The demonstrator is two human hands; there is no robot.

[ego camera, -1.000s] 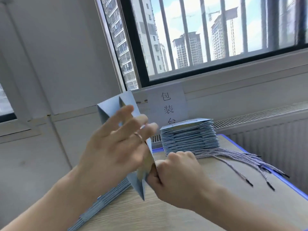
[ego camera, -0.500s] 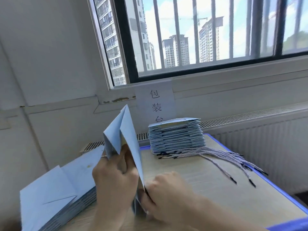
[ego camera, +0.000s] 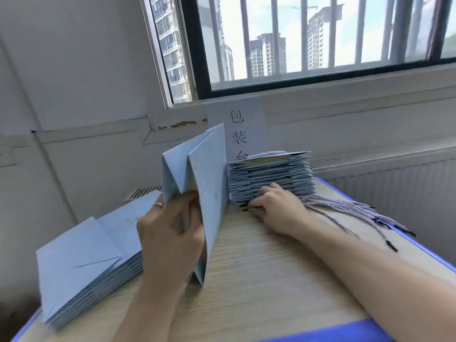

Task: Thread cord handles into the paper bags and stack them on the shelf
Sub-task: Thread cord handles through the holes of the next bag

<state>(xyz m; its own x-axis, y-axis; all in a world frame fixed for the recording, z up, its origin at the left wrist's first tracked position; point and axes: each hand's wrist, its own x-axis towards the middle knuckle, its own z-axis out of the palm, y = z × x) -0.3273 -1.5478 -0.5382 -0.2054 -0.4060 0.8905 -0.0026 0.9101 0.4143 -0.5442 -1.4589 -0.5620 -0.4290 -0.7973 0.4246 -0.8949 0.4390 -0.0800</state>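
The step in hand seems to be fetching a cord: the left hand (ego camera: 170,233) grips a paper bag (ego camera: 209,174) upright at the centre of the table (ego camera: 271,280), fingers curled round its edge. The right hand (ego camera: 276,206) rests on the cords (ego camera: 345,211) at 1 o'clock, at the foot of a stack of bags (ego camera: 271,176), and whether its bent fingers pinch one cannot be told. The next move calls for drawing a single cord free and bringing its tip to the bag.

Matt pale-blue paper bags (ego camera: 204,183), twisted grey cord handles (ego camera: 345,211), wood-grain table (ego camera: 271,280) with blue edging.
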